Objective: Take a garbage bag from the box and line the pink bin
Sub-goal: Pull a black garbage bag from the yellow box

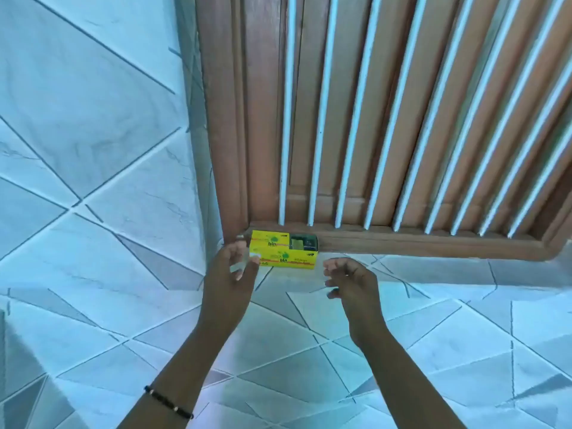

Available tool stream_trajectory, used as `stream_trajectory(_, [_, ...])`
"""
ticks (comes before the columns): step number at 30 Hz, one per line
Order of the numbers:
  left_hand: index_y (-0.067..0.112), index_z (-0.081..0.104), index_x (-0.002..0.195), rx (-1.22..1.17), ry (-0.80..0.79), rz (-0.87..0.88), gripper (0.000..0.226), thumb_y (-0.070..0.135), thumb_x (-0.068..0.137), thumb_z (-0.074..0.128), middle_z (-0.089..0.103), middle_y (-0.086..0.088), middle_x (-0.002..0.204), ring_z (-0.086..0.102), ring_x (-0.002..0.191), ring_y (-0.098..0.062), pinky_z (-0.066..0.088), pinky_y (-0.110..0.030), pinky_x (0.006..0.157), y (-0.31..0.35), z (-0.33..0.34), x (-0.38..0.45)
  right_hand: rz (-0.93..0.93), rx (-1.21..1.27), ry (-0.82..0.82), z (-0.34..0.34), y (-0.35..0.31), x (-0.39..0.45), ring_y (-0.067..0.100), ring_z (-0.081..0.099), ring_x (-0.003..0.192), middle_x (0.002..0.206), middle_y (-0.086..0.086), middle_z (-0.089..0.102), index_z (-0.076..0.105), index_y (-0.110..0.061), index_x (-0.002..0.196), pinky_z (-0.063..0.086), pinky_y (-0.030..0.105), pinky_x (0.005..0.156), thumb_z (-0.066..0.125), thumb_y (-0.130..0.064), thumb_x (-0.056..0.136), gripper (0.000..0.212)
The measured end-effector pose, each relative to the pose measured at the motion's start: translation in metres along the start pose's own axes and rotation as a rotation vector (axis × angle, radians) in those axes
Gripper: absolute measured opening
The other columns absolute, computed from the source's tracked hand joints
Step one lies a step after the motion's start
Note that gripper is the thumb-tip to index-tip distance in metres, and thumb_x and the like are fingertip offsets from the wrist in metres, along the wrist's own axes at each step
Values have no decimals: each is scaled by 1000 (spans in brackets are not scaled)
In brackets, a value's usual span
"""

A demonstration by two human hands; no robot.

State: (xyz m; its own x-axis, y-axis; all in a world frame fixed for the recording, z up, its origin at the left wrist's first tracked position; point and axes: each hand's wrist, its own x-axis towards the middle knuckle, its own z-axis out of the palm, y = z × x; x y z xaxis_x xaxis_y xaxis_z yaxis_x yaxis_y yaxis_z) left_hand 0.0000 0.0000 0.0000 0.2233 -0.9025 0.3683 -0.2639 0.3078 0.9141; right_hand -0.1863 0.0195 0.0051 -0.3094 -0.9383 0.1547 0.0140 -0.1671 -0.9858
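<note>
Two hands, left (230, 274) and right (349, 280), hang open and empty by the box (283, 249) at the ledge's back edge; light card that dents easily, best pinched at its ends.

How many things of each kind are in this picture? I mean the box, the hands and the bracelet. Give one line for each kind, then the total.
Yellow box: 1
Hands: 2, left hand and right hand
Beaded bracelet: 1, on the left wrist
Total: 4
</note>
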Motion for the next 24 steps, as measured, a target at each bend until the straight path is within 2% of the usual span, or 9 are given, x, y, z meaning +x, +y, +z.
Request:
stream_trajectory(1, [12,57,110,-2,8,-9,26,15,86,64,60,-2,112,55,103,-12,44,-6,82,-4,6,9,-21,-45,30,2,2,12,19,52,69,76,0,63,65,-9,78,44,26,56,55,-5,89,15])
stream_trajectory(3, [12,52,120,36,18,-13,45,27,80,66,57,-2,120,53,113,-13,45,-31,100,-16,19,26,-11,-81,56,3,10,37,18,53,72,78,-5,63,65,-15,78,46,31,61,57,-9,88,14])
stream_trajectory(5, [11,49,123,55,37,-34,50,25,79,66,56,-1,119,53,113,-13,43,-43,102,-27,31,40,40,-102,50,6,19,57,17,54,71,75,-7,62,65,-21,78,49,39,70,58,-11,88,16])
stream_trajectory(8, [11,50,120,95,44,-10,41,17,83,64,58,10,110,56,108,-13,46,-42,98,-32,43,48,59,-143,19,7,29,73,18,55,71,72,-9,63,65,-25,74,51,42,76,57,-14,87,18])
stream_trajectory(13, [22,54,122,217,7,-10,38,35,86,53,66,0,112,62,99,-25,48,-36,91,-50,51,53,81,-167,-19,7,36,85,17,56,71,73,-4,66,69,-22,75,50,41,69,58,-21,89,18])
stream_trajectory(17, [20,55,121,252,57,30,44,43,83,48,66,2,111,63,96,-22,49,-32,87,-42,52,38,80,-117,-46,5,37,81,16,59,73,83,4,72,71,-16,85,48,34,69,57,-15,90,16])
stream_trajectory(20, [20,49,129,169,68,32,50,42,84,52,62,2,120,61,108,-19,48,-41,96,-34,48,19,62,3,-61,2,31,63,21,62,77,88,13,71,69,-8,93,53,26,67,58,-10,90,12])
stream_trajectory(22, [27,44,132,49,71,-2,51,40,86,59,58,5,127,56,116,-13,44,-39,103,-27,42,1,32,46,-85,1,29,42,31,65,81,89,16,70,67,-8,88,57,37,75,65,-12,84,6])
stream_trajectory(24, [37,41,132,-148,73,-101,51,27,87,62,53,10,133,51,122,-10,39,-41,107,-18,36,-21,24,16,-94,0,28,14,25,66,77,83,9,69,65,-16,79,54,43,78,71,-19,74,9])
